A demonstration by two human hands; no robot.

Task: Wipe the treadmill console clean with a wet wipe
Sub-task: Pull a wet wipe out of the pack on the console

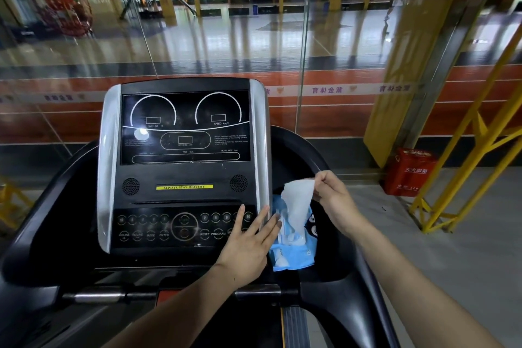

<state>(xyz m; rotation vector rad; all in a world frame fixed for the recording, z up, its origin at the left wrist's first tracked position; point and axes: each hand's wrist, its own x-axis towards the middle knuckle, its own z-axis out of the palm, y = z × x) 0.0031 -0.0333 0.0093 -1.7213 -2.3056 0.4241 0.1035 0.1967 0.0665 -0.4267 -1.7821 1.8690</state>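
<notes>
The black treadmill console with silver side strips fills the middle of the view, its dark display above and a button panel below. A light blue wet wipe pack lies in the tray to the console's right. My right hand pinches the top of a white wet wipe that rises out of the pack. My left hand has straight fingers spread over the console's lower right edge, fingertips reaching the pack's left side.
Black curved handrails wrap both sides of the console. A glass wall stands just behind it. A red box and a yellow metal frame stand on the floor at the right.
</notes>
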